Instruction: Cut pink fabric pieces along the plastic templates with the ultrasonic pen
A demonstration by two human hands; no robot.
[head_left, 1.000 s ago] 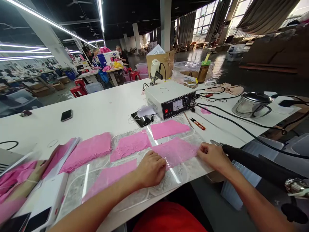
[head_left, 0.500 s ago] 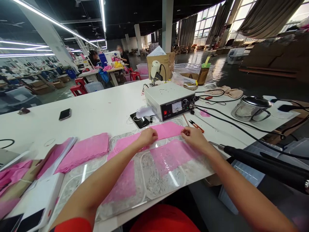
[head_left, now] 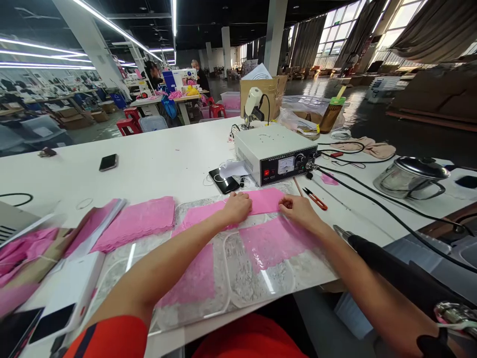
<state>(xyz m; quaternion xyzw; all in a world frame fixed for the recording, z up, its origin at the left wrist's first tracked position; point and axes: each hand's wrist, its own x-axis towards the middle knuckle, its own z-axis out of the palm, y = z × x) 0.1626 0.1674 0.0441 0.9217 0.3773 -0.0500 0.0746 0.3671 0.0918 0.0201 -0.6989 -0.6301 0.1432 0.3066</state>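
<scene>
My left hand point(head_left: 238, 207) rests with curled fingers on a pink strip of thin fabric point(head_left: 265, 200) that lies flat across the clear plastic sheet. At the strip's right end, my right hand point(head_left: 299, 211) pinches its edge between thumb and fingertips. Closer to me, a pink fabric piece point(head_left: 274, 238) lies on or under the clear sheet, partly beneath my right wrist; which of the two I cannot tell. Another pink piece point(head_left: 196, 278) shows below my left forearm. A stack of pink fabric pieces point(head_left: 137, 221) lies to the left.
Behind my hands stand a white control box point(head_left: 276, 149) and a black phone point(head_left: 223, 180). Orange-handled thread snips point(head_left: 316, 199) lie to the right, near a black-handled tool point(head_left: 391, 268) with a cable. A glass teapot point(head_left: 410, 179) stands farther right. A second phone point(head_left: 109, 162) lies left.
The view has turned slightly left, so the table things appear farther right. My hands are a little closer together on the pink strip, with its right end still in my right hand.
</scene>
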